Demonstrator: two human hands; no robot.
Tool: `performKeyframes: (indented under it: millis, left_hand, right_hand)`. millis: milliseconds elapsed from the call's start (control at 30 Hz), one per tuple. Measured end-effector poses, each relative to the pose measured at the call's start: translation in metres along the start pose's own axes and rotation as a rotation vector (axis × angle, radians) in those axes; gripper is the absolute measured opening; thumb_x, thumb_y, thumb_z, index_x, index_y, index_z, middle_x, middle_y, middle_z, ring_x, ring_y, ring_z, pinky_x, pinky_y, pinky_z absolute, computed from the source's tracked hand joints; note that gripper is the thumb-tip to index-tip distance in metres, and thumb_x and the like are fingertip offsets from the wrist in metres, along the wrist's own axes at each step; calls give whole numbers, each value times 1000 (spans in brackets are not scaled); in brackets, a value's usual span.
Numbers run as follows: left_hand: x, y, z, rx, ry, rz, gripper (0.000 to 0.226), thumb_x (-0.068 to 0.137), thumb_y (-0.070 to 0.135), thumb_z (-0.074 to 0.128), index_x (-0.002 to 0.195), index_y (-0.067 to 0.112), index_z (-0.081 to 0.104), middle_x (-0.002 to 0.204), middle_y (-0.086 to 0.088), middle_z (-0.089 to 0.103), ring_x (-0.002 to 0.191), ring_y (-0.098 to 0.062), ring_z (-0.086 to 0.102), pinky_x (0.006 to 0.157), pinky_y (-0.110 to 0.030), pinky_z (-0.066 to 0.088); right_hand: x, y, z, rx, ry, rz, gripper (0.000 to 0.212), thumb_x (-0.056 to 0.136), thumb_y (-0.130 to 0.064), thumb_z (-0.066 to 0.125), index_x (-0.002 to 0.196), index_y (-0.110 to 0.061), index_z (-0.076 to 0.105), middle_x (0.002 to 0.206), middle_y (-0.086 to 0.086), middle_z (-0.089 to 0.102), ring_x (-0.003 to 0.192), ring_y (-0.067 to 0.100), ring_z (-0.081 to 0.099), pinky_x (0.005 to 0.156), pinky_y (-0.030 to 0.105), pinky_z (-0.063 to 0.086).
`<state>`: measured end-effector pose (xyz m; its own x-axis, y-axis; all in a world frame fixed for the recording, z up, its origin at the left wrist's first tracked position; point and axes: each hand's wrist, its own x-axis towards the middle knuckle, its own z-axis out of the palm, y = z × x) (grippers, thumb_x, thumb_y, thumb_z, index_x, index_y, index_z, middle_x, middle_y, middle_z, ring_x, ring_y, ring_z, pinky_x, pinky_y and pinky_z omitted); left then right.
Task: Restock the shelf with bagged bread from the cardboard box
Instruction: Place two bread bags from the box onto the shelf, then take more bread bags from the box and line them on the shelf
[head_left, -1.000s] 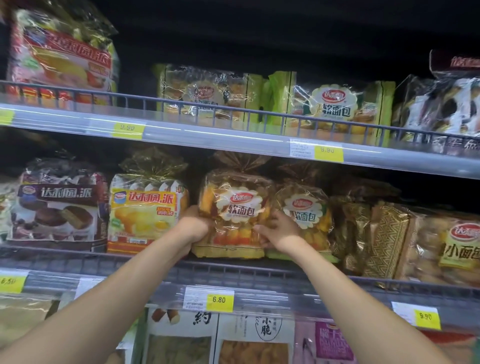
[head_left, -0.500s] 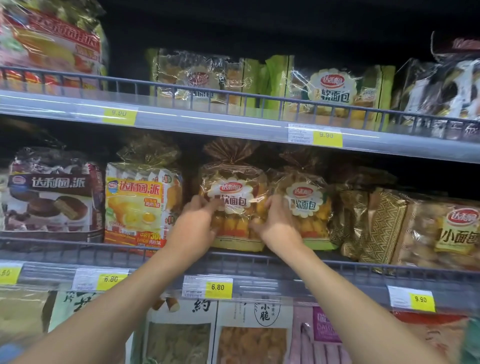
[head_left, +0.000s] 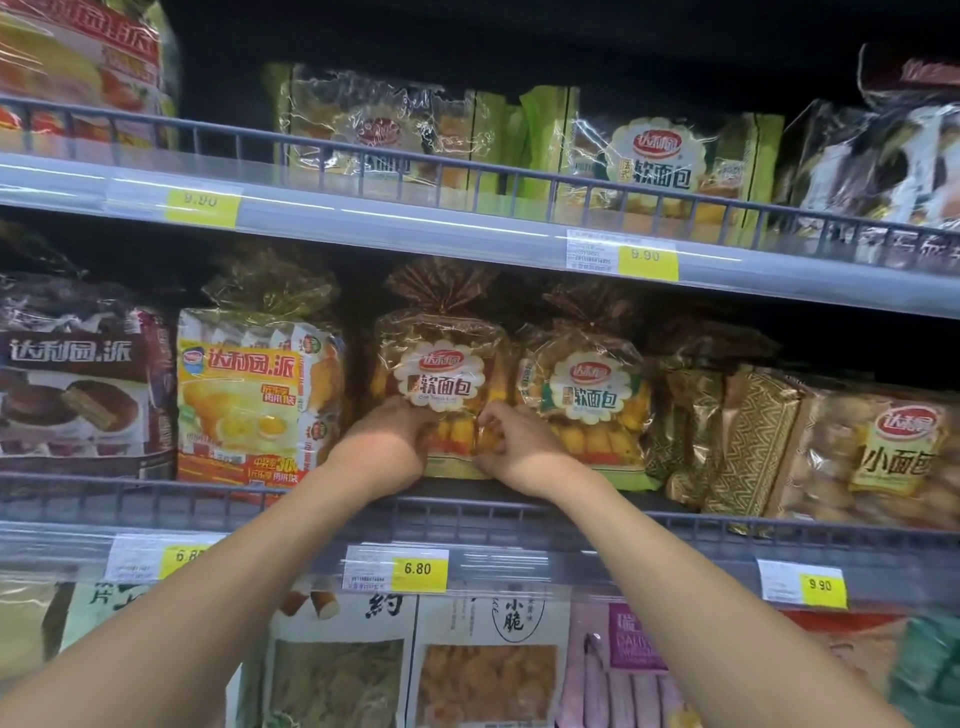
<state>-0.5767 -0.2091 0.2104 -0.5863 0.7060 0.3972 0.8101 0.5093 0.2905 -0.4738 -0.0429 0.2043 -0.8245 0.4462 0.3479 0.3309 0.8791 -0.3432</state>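
A clear bag of soft bread (head_left: 441, 364) with a white flower-shaped label stands upright on the middle shelf (head_left: 675, 525). My left hand (head_left: 389, 441) grips its lower left front. My right hand (head_left: 511, 447) pinches its lower right front, fingers curled on the plastic. A second bag of the same bread (head_left: 587, 395) stands touching it on the right. The cardboard box is out of view.
A yellow pie bag (head_left: 254, 395) and a brown pie bag (head_left: 78, 384) stand to the left. Gold-patterned bags (head_left: 727, 441) and a small-bread bag (head_left: 883, 457) fill the right. The upper shelf (head_left: 415, 228) holds green-edged bread packs. More packets hang below.
Both hands have slid from the bag's sides down onto its lower front, closer together. The bag sits a little further back and straighter on the shelf.
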Motion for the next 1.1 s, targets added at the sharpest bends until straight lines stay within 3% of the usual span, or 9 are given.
performKeyframes:
  millis: [133, 267, 433, 600, 700, 833, 967, 1100]
  left_hand:
    - [-13, 10, -3, -17, 107, 54, 41, 93, 32, 58, 134, 36, 58, 139, -2, 54, 121, -23, 56, 100, -36, 50]
    - [-34, 47, -6, -9, 218, 183, 40, 91, 40, 57, 131, 39, 58, 114, 2, 65, 98, -21, 63, 70, -33, 49]
    - [-69, 108, 11, -216, 205, 435, 32, 91, 39, 60, 123, 39, 61, 132, 6, 57, 120, -21, 56, 92, -45, 52]
    - [-109, 174, 73, -358, 43, 632, 33, 88, 40, 61, 121, 38, 61, 130, 5, 57, 119, -23, 56, 94, -45, 51]
    - [-135, 218, 114, -401, -114, 737, 37, 82, 39, 59, 119, 34, 65, 123, 3, 62, 113, -24, 60, 93, -39, 49]
    - [-178, 279, 164, -418, -308, 812, 47, 76, 49, 50, 119, 37, 62, 125, 2, 63, 111, -26, 62, 90, -42, 52]
    - [-223, 335, 219, -467, -521, 891, 47, 78, 57, 45, 118, 39, 61, 115, 4, 63, 109, -20, 61, 88, -38, 50]
    - [-268, 381, 273, -463, -684, 926, 44, 90, 44, 67, 129, 26, 61, 128, -2, 64, 118, -23, 60, 94, -34, 47]
  right_hand:
    - [-19, 5, -21, 13, 52, -34, 51, 88, -42, 71, 135, -31, 53, 132, -2, 54, 111, 18, 58, 98, 38, 51]
    - [-79, 24, -61, 13, 203, -88, 47, 91, -47, 65, 133, -28, 56, 125, -5, 59, 110, 12, 59, 97, 35, 52]
    - [-215, 71, -113, -138, 339, 7, 39, 95, -41, 64, 131, -26, 58, 123, -7, 58, 112, 7, 57, 96, 26, 45]
    - [-373, 130, -142, -222, 377, 337, 36, 94, -40, 68, 127, -29, 59, 124, -10, 58, 113, 5, 58, 95, 28, 49]
    - [-459, 159, -152, -232, 410, 543, 30, 92, -37, 71, 119, -31, 62, 116, -8, 60, 105, 8, 60, 92, 34, 52]
    - [-566, 184, -152, -221, 471, 808, 29, 90, -32, 74, 117, -31, 62, 113, -6, 59, 106, 16, 62, 87, 45, 54]
    - [-663, 192, -143, -213, 443, 1093, 34, 91, -29, 74, 123, -24, 62, 124, 1, 60, 105, 15, 59, 87, 35, 50]
    - [-744, 189, -127, -198, 435, 1355, 50, 88, -31, 77, 131, -13, 60, 126, 9, 60, 101, 19, 60, 86, 34, 49]
